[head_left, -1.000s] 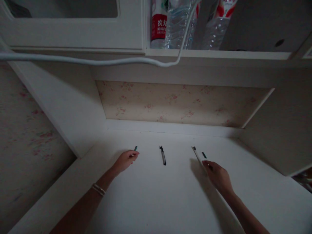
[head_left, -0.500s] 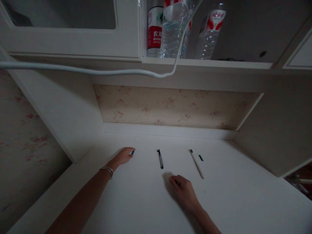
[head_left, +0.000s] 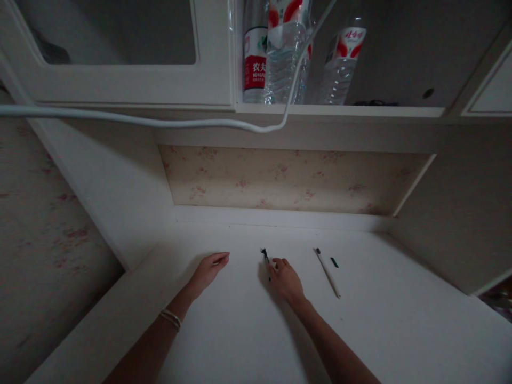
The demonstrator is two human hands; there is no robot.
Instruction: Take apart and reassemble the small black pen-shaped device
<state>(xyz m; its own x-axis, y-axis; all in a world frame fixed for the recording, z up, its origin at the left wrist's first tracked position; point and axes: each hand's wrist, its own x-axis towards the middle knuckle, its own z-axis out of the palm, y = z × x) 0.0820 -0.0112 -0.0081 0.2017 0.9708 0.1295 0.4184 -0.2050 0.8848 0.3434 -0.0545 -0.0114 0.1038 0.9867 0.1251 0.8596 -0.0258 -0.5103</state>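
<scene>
My left hand [head_left: 208, 273] is over the left part of the white desktop, its thumb and fingers pressed together. Whatever they hold, if anything, is hidden. My right hand [head_left: 286, 281] reaches to the middle of the desk, thumb and fingers around the lower part of a slim black-and-grey pen [head_left: 265, 255]. The pen's dark upper end shows past the fingertips, and its dark lower tip shows by the thumb. Farther right lies a white toothbrush [head_left: 328, 274] with a dark head, slanting. A small dark green strip [head_left: 334, 262] lies just right of it.
A white cable [head_left: 180, 124] hangs across the view in front of the cabinet. On the open shelf [head_left: 392, 111] above stand several plastic bottles [head_left: 286, 64]. White side panels and a flower-patterned back wall [head_left: 296, 178] enclose the white desktop [head_left: 224, 341].
My right hand has moved forward and left onto the pen. My left hand has shifted slightly right and nearer me; the small green thing at its fingertips no longer shows. The view has tilted slightly.
</scene>
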